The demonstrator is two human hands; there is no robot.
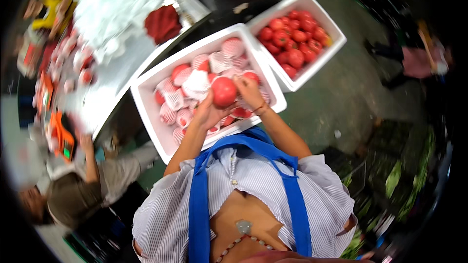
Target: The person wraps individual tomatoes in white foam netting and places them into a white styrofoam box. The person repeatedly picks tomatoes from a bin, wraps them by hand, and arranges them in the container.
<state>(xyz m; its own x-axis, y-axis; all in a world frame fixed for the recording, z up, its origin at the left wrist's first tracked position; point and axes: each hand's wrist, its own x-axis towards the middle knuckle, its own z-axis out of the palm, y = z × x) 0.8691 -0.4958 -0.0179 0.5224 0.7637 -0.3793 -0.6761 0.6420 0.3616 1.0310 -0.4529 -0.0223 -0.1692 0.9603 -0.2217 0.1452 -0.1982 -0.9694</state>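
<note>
A large red tomato point(224, 91) is held over a white foam box point(141, 95) in front of me. My left hand point(206, 113) cups it from the left and below. The bent fingers of my right hand point(249, 91) grip its right side. Just left of the tomato is a white foam net sleeve point(197, 84); I cannot tell whether my left fingers touch it. Several tomatoes in pinkish-looking foam nets point(232, 47) fill the box beneath my hands, partly hidden by them.
Bare tomatoes point(295, 58) fill a second foam box point(336, 44) at the right. A metal table point(117, 80) at the left bears a pile of white foam nets point(114, 5), a dark red cloth point(163, 24) and orange scales point(63, 135). Co-workers stand along its left side; another person point(417, 62) is far right.
</note>
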